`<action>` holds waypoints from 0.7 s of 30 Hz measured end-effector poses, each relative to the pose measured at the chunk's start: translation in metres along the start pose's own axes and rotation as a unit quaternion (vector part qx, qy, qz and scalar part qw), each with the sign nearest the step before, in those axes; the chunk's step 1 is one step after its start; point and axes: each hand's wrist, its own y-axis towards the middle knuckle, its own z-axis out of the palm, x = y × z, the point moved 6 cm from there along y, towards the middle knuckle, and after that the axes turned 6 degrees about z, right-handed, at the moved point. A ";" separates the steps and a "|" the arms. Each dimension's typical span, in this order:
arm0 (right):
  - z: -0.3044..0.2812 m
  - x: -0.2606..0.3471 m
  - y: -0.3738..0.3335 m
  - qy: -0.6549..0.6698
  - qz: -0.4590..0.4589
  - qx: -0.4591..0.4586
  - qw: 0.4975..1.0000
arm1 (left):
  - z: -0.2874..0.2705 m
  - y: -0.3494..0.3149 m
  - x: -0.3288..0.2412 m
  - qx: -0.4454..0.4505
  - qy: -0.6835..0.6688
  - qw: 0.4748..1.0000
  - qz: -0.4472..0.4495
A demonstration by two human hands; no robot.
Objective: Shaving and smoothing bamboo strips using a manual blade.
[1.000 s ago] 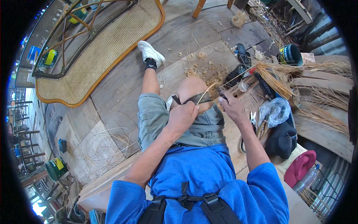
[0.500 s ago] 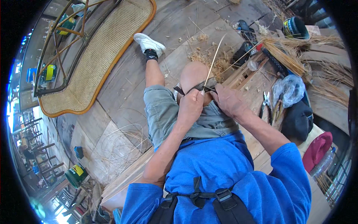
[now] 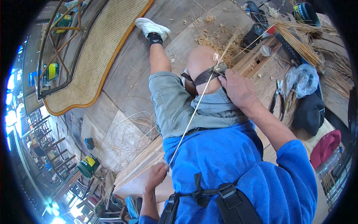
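My left hand is beside my waist, its fingers closed on the end of a thin pale cane strip. The strip runs taut and slanting up to my right knee. There it passes over a dark cloth band tied round the leg, and a light curl shows beyond it. My right hand bears on the outer side of that knee with its fingers closed at the band. What lies under those fingers, perhaps a small tool, is hidden.
A woven cane panel with an orange-brown frame lies at far left. Shavings litter the floor beyond my knee. On the right are pliers, a clear plastic bag, a black cap and a cane bundle. Coiled strips lie left.
My left hand has drawn back from the knee to my waist, pulling the cane strip with it. My right hand has stayed at the knee. The view has shifted slightly.
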 end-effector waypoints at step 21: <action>-0.002 0.006 -0.006 0.019 -0.022 -0.035 0.999 | 0.014 0.171 -0.213 -0.212 0.104 0.901 0.364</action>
